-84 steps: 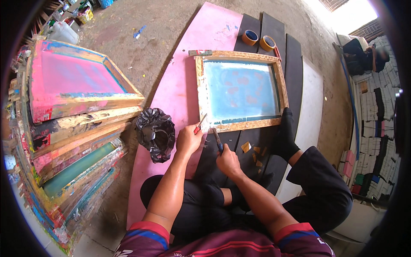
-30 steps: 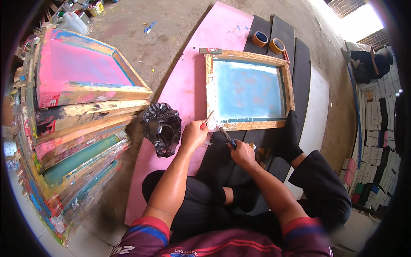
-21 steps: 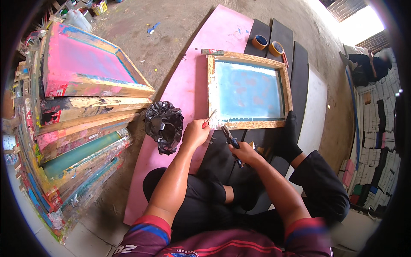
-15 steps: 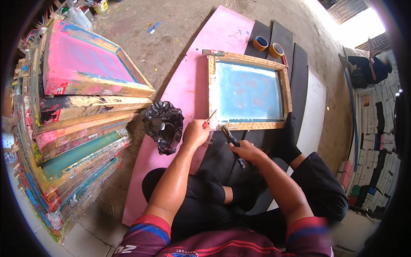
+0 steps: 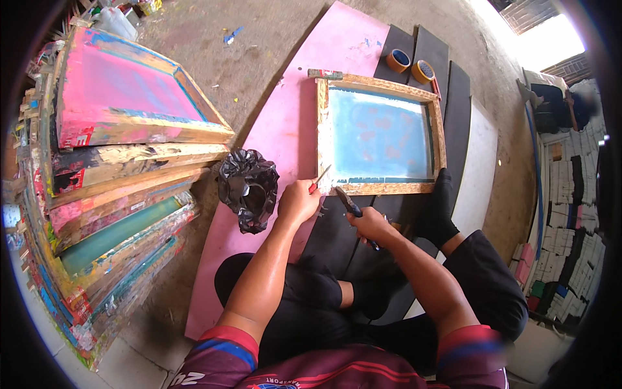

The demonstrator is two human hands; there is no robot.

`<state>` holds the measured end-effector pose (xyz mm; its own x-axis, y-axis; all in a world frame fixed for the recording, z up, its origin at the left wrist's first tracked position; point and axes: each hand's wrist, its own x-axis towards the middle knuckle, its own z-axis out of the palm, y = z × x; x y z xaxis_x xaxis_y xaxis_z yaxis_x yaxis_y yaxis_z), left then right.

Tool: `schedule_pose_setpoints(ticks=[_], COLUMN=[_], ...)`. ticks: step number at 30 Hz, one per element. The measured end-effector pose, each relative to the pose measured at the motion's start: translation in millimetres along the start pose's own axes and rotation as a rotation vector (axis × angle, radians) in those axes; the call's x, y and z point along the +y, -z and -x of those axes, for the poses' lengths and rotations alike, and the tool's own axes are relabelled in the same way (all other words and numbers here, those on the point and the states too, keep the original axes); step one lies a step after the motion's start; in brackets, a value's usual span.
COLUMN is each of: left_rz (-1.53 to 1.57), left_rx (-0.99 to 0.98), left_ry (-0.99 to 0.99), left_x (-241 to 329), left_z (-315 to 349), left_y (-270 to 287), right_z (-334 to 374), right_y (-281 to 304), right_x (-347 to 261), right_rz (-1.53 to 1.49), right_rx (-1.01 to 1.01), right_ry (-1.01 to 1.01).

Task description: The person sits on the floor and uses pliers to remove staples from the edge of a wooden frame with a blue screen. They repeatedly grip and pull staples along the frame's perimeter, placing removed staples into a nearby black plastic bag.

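Note:
A wooden screen-printing frame (image 5: 381, 188) with blue mesh (image 5: 382, 136) lies in front of me. At its near left corner, my left hand (image 5: 297, 203) grips a slim pointed tool (image 5: 325, 175) with a red handle, its tip over the frame's left bar. I cannot tell whether it is a knife or a screwdriver. My right hand (image 5: 371, 224) is closed around dark-handled pliers (image 5: 350, 205), whose jaws reach the frame's near bar beside that corner. Whether the jaws hold anything is too small to see.
A crumpled black plastic bag (image 5: 249, 190) stands left of my left hand on a pink board (image 5: 291, 110). Two tape rolls (image 5: 398, 60) sit beyond the frame on dark boards (image 5: 457, 117). Many stacked paint-stained screens (image 5: 129, 136) fill the left. My foot (image 5: 440, 201) rests by the frame's right corner.
The pliers have turned and their handles sit closer together in my right hand, jaws nearer the frame corner. The left tool's tip has shifted slightly right and up. The view has shifted a little.

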<state>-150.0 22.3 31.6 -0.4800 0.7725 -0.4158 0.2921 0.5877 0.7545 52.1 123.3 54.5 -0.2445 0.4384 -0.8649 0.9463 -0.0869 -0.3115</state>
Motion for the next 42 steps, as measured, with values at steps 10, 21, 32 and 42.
schedule_pose_setpoints(ticks=[10, 21, 32, 42], left_rz=[0.017, 0.399, 0.322, -0.174], left_rx=[-0.026, -0.054, -0.246, -0.181], left_ry=[0.042, -0.19, -0.033, 0.019], left_x=[-8, -13, -17, -12], left_z=[-7, -6, -7, 2], left_y=[-2, -6, 2, 10], right_z=[-7, 2, 23, 21], right_y=[-31, -42, -11, 13], right_x=[10, 20, 23, 30], right_rz=[0.127, -0.031, -0.479, -0.566], right_rx=[0.29, 0.188, -0.357, -0.438], right_ry=[0.118, 0.331, 0.348, 0.205])
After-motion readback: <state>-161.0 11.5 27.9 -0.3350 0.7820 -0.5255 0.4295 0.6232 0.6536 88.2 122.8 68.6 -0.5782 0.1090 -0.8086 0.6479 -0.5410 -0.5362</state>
